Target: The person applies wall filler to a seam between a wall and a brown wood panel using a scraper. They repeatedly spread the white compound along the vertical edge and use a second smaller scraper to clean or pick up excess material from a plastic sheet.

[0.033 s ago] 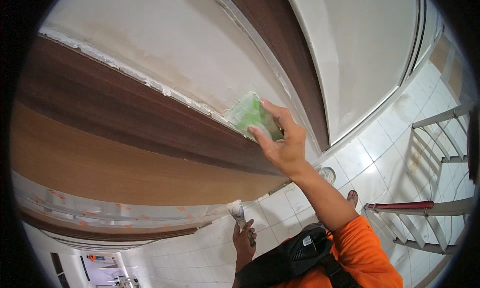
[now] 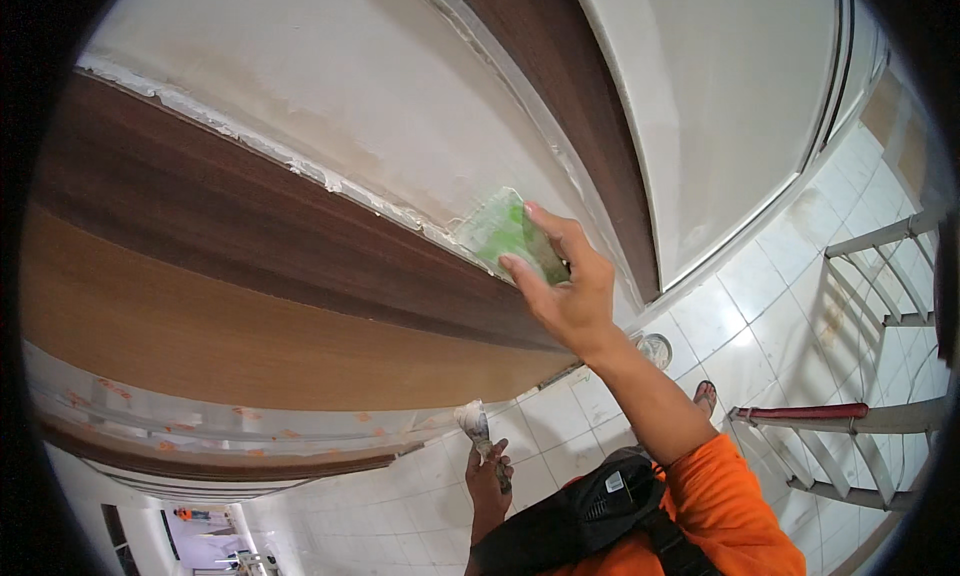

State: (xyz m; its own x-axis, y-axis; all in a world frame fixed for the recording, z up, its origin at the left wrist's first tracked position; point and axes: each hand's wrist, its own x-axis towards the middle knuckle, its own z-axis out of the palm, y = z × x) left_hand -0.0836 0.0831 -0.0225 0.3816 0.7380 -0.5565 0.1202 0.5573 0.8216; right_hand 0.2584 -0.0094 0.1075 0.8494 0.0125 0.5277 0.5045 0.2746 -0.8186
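I can't make out what the tin (image 2: pixel 667 356) holds (something pale); the right hand (image 2: pixel 580 296) pinches the scraper (image 2: pixel 508 238), the left hand (image 2: pixel 488 478) grips the knife (image 2: pixel 478 428), partly hiding its handle.

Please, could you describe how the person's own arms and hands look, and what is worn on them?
The right hand is bare, with no glove or ring visible. The right forearm is bare too, up to a loose, bright orange sleeve that ends around the elbow. The left hand also has no glove; no left sleeve can be made out.
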